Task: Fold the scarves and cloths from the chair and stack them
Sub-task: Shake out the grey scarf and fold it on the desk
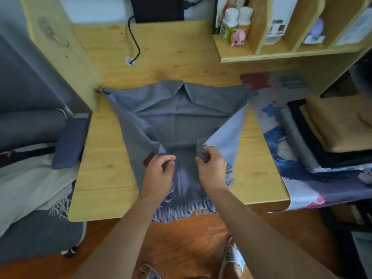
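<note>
A grey fringed scarf (177, 109) lies spread over the wooden desk (104, 172), its tassels hanging off the front edge. My left hand (159, 174) pinches the scarf's left edge beside a small brown label. My right hand (211, 166) grips the right edge, whose paler underside is turned up. Both held edges are drawn in to the middle near the desk's front. On the right sits a stack of folded cloths (330, 129): tan on top, black and grey beneath. A cream fringed scarf (34, 186) lies on the grey chair (40, 125) at the left.
A printed mat (291, 164) covers the desk's right side under the stack. A wooden shelf unit (281, 51) with bottles and a pink figure stands at the back right. A black cable (134, 43) runs into a desk hole. The chair's armrest (70, 141) touches the desk's left edge.
</note>
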Demonstrator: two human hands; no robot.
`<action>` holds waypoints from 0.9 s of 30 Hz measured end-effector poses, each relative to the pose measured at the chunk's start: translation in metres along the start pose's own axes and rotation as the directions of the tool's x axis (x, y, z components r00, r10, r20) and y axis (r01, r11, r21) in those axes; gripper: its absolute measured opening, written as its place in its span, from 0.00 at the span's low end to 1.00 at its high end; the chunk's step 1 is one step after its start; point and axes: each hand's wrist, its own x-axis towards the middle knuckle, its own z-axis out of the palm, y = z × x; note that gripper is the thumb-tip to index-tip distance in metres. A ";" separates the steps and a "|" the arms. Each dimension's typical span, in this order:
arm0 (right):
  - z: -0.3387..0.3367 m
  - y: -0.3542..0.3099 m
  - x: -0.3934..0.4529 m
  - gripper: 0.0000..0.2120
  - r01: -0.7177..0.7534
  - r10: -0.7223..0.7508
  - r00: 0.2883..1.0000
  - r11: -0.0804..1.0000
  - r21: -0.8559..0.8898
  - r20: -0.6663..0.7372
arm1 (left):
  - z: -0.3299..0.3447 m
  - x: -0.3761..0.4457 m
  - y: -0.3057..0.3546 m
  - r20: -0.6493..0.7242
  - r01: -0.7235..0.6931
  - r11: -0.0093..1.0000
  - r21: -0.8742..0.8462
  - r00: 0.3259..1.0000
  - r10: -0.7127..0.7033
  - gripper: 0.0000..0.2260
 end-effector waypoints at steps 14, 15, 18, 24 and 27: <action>0.016 0.011 0.010 0.07 -0.604 0.444 0.795 0.639 0.477 0.413 | 0.059 0.035 -0.038 0.145 0.418 0.866 -0.274 0.908 -0.392 0.11; 0.016 0.009 0.014 0.04 -0.636 0.480 0.770 0.627 0.449 0.421 | 0.058 0.035 -0.039 0.175 0.465 0.820 -0.335 0.885 -0.431 0.11; 0.022 0.009 0.021 0.15 -0.573 0.479 0.791 0.798 0.187 0.381 | 0.057 0.032 -0.035 0.261 0.509 0.758 -0.407 0.861 -0.437 0.09; 0.027 0.012 0.027 0.05 -0.494 0.453 0.815 0.869 0.023 0.362 | 0.057 0.019 -0.037 0.242 0.316 0.886 -0.338 0.939 -0.242 0.07; 0.020 0.024 0.023 0.03 -0.585 0.473 0.789 0.774 0.244 0.392 | 0.062 0.018 -0.039 0.179 0.286 0.906 -0.311 0.954 -0.240 0.04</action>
